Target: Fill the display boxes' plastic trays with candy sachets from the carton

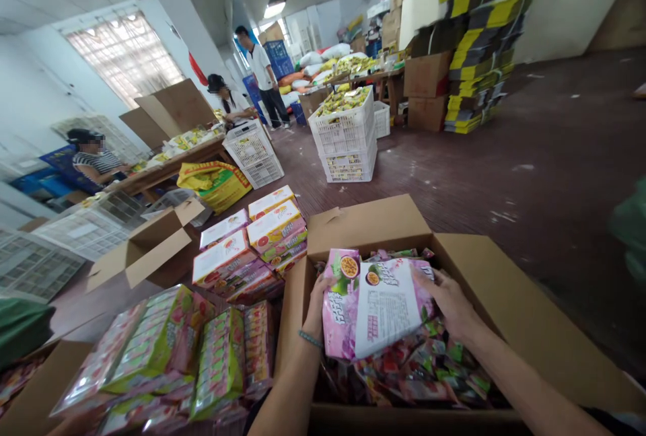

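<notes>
A purple and white printed box (386, 311) with passion fruit pictures is held over an open cardboard carton (353, 224). My left hand (317, 298) grips its left side, the thumb near the purple panel and the other fingers mostly hidden behind. On the opposite side my right hand (449, 298) is closed on the box's right edge. The box is tilted, with two of its printed faces towards me. Below it, many small shiny sachets (428, 375) in red, green and purple fill the carton.
Stacked fruit-printed boxes (257, 237) and plastic-wrapped packs (151, 335) lie left of the carton. Another open carton (146, 244) stands beyond. White crates (346, 133) and yellow-black bundled stacks (479, 66) stand farther back. Two people sit at a long table (166, 160); another person (260, 69) stands behind.
</notes>
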The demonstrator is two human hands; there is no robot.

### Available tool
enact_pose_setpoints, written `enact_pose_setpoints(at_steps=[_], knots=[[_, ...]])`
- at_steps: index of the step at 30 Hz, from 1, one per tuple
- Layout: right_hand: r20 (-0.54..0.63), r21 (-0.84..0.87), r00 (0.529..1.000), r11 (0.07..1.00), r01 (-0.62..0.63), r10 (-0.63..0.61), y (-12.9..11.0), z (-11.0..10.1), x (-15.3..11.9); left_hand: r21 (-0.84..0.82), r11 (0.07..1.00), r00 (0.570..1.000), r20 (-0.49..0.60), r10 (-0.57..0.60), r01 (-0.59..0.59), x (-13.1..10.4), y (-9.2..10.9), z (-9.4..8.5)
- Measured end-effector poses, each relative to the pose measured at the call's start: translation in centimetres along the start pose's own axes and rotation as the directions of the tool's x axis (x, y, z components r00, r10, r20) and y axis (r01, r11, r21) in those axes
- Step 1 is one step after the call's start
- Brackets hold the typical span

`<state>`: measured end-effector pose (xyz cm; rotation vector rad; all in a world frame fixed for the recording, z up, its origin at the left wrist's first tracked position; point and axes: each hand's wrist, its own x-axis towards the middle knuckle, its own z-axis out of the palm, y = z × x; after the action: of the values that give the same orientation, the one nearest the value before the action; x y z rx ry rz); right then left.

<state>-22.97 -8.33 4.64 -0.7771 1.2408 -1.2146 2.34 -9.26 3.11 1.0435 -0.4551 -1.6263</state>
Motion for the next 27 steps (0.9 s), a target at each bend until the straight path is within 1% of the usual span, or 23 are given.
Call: enact_pose_setpoints(at_steps=[1, 3, 4, 6, 10, 12, 14, 17, 21, 24, 27], knots=[[0.081, 0.109, 0.995, 0.992, -0.063, 0.055, 0.2, 0.0, -0.1, -0.036, 0.998, 0.998, 0.038, -0.045, 0.047, -0.2, 0.0, 0.1], [0.200, 0.228, 0.974, 0.962, -0.148, 0.103, 0.7, 0.1, -0.2, -0.093, 0.991, 0.993, 0.075, -0.092, 0.098, -0.8, 0.0, 0.3], [0.239, 0.255, 0.965, 0.952, -0.172, 0.110, 0.9, 0.1, -0.3, -0.114, 0.988, 0.993, 0.069, -0.097, 0.104, -1.0, -0.1, 0.5], [0.285, 0.300, 0.953, 0.934, -0.194, 0.107, 1.3, 0.3, -0.3, -0.145, 0.985, 0.996, 0.024, -0.087, 0.090, -1.3, -0.1, 0.8], [0.331, 0.354, 0.938, 0.907, -0.228, 0.106, 1.6, 0.5, -0.2, -0.192, 0.976, 0.990, -0.081, -0.117, 0.100, -1.3, 0.2, 1.5], [0.358, 0.366, 0.928, 0.900, -0.239, 0.101, 1.5, 0.7, -0.3, -0.198, 0.974, 0.985, -0.110, -0.134, 0.110, -1.1, 0.5, 1.6], [0.373, 0.387, 0.922, 0.886, -0.257, 0.105, 1.4, 1.0, -0.4, -0.200, 0.975, 0.988, -0.094, -0.123, 0.103, -1.0, 0.7, 1.3], [0.373, 0.418, 0.916, 0.855, -0.308, 0.148, 1.4, 1.4, -0.8, -0.198, 0.975, 0.992, -0.052, -0.117, 0.104, -0.8, 0.9, 0.5], [0.375, 0.404, 0.911, 0.855, -0.325, 0.169, 2.3, 1.9, -1.1, -0.220, 0.972, 0.988, -0.104, -0.113, 0.088, -0.3, 0.8, -0.5], [0.391, 0.401, 0.907, 0.858, -0.321, 0.156, 2.9, 2.2, -1.0, -0.233, 0.970, 0.985, -0.132, -0.108, 0.075, -0.1, 0.6, -0.5], [0.395, 0.421, 0.909, 0.853, -0.307, 0.132, 2.8, 2.2, -0.9, -0.231, 0.971, 0.992, -0.093, -0.083, 0.059, -0.3, 0.5, -0.1]])
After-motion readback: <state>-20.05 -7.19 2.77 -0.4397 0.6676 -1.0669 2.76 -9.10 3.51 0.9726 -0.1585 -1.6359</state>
